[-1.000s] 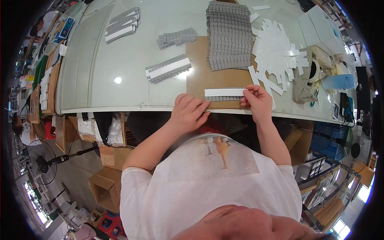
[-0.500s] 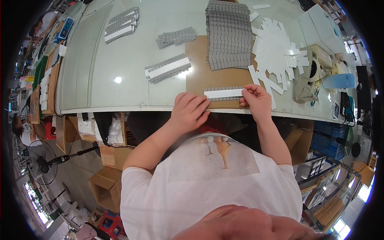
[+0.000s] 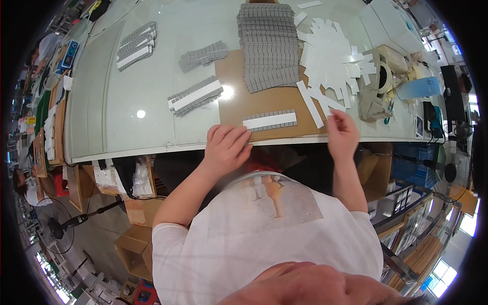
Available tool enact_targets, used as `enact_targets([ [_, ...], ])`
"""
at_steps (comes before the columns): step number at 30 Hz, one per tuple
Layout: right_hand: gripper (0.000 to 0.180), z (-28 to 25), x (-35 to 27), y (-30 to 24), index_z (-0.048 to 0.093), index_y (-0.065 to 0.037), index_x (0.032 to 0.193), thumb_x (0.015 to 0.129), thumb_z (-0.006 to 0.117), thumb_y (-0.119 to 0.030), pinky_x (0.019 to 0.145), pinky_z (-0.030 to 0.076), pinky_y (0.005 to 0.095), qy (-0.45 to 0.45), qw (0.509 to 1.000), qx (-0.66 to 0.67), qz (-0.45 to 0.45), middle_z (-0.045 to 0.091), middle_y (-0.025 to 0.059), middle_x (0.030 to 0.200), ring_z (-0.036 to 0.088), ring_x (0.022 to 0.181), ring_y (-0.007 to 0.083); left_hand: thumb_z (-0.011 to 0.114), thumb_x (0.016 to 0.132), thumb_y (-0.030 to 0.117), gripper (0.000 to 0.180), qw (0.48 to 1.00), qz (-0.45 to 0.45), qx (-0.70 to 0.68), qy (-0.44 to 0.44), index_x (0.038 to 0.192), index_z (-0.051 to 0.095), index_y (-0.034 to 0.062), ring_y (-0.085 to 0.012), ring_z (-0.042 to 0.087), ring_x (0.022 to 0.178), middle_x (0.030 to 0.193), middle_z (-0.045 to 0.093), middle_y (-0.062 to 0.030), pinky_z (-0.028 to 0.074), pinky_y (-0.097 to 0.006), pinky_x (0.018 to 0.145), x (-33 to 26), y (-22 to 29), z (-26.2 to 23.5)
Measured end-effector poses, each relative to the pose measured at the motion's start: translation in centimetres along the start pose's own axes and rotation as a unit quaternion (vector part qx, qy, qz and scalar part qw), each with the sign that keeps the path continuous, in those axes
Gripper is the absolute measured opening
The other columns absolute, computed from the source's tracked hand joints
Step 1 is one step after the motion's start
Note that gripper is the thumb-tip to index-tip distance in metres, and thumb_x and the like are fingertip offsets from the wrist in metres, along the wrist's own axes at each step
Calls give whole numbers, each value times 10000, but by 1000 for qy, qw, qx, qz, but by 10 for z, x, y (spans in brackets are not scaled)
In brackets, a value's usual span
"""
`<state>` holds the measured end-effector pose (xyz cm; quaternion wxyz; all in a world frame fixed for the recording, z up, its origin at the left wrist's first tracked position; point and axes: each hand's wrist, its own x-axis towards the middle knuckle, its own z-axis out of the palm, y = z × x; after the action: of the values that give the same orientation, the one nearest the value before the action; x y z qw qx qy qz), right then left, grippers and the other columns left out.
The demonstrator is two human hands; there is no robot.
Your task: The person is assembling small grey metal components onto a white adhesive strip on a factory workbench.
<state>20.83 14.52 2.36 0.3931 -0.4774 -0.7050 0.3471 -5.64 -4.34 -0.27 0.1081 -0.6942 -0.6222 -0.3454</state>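
A short grey segmented strip (image 3: 275,125) lies on the brown board near the table's front edge, with a white strip (image 3: 264,121) along its top. My left hand (image 3: 226,146) is at its left end, fingers together and curled, fingertips against the corner. To the right, my right hand (image 3: 344,133) has thumb and fingers pinched at the end of a loose white strip (image 3: 324,105); the exact contact is small in view. Another white strip (image 3: 310,105) lies slantwise between the grey piece and this hand.
Behind the board stands a long grey stack of segmented strips (image 3: 269,48). A pile of white strips (image 3: 325,56) spreads right of it, near a tape dispenser (image 3: 375,101) and blue bottle (image 3: 419,88). Smaller grey bundles (image 3: 195,95) lie left. A fan (image 3: 56,229) stands lower left.
My right hand has let go of the grey piece's right end and moved right to the loose white strips. My left hand stays at the left end. The whole view has shifted slightly.
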Motion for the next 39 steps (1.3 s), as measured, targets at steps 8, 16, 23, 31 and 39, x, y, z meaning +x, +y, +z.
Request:
enact_targets([
  [8, 189, -130, 91, 58, 720, -27, 1007, 905, 780, -175, 832, 484, 272, 238, 953, -183, -38, 682, 1, 904, 611, 853, 110, 775, 762, 179, 333, 1000, -1, 1, 5, 1080, 712, 103, -230, 591, 1060, 1174, 664, -19, 439, -417, 963, -2, 3, -1],
  [16, 203, -149, 146, 80, 751, -28, 976, 874, 812, -193, 799, 444, 251, 46, 966, 128, 221, 724, 4, 928, 617, 867, 95, 775, 757, 179, 337, 1000, 0, 9, 9, 1081, 712, 110, -233, 593, 1064, 1172, 666, -19, 441, -419, 964, 2, 4, 1],
  [23, 191, -173, 140, 87, 762, -43, 969, 900, 785, -219, 800, 458, 247, 111, 975, 138, 135, 725, 3, 898, 634, 842, 98, 795, 735, 154, 372, 1000, 5, -5, 7, 1096, 726, 96, -287, 597, 1052, 1173, 674, -56, 447, -450, 935, 3, 1, 6],
  [31, 221, -156, 130, 57, 761, -72, 1043, 906, 775, -245, 726, 410, 238, 107, 973, 102, 176, 705, -34, 901, 596, 843, 58, 784, 733, 157, 384, 1000, 19, 4, 13, 1106, 725, 87, -268, 594, 1066, 1182, 659, -56, 438, -439, 949, 3, 8, -3],
  [39, 255, -140, 177, 47, 742, -30, 1113, 906, 785, -171, 654, 419, 197, 61, 996, 59, 15, 671, -44, 830, 569, 755, 33, 786, 726, 156, 400, 1000, 20, 6, 17, 1114, 722, 87, -271, 594, 1058, 1185, 659, -55, 440, -443, 945, 1, 8, -2],
])
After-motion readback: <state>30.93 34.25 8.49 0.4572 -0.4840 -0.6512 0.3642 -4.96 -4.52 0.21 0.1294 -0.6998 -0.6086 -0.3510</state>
